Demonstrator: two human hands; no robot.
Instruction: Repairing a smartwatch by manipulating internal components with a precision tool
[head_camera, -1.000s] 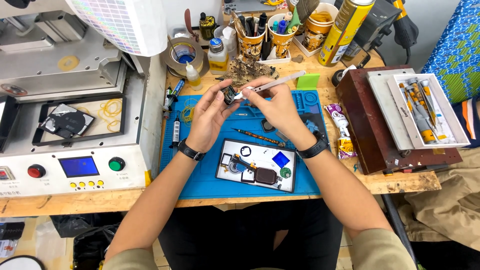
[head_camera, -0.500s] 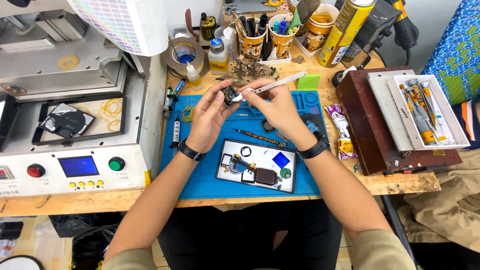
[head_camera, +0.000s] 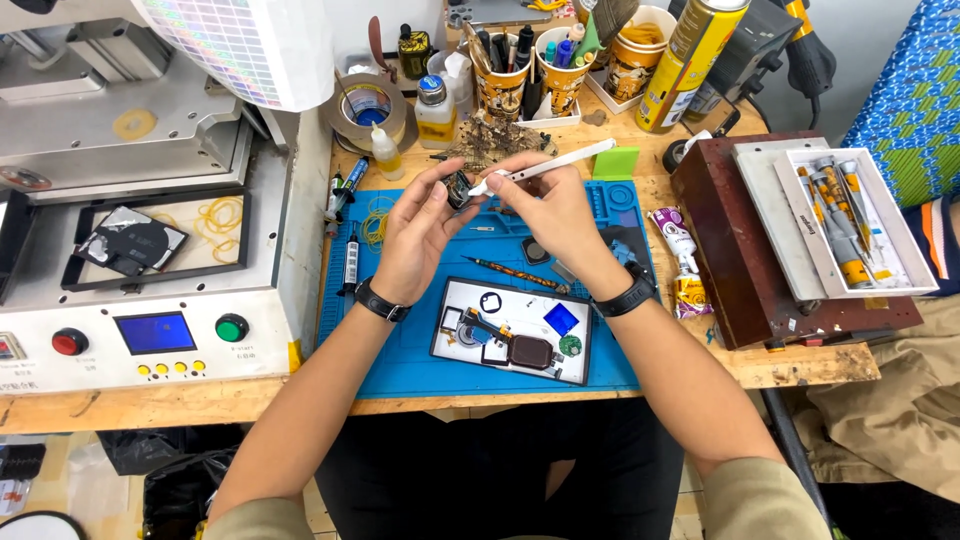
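Left hand (head_camera: 415, 235) holding small dark watch case (head_camera: 458, 187) raised above blue work mat (head_camera: 400, 350), fingers curled closed around it. Right hand (head_camera: 545, 205) pinching white pen-like tool (head_camera: 545, 165), tip touching case.

Progress: watch disassembled, judging by parts lying in white tray (head_camera: 512, 330) near mat's front edge; case work in hand, reassembly appearing undone.

Around: cups of tools (head_camera: 500, 85) behind, tape roll (head_camera: 365, 110), screwdriver tray (head_camera: 850, 215) on right. Nothing blocking hands.

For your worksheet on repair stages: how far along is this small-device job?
Done: parts lie taken apart on the white tray. In hand: the left hand holds a small dark piece, and the right hand works it with a white tool. Left: those tray parts remain unassembled.
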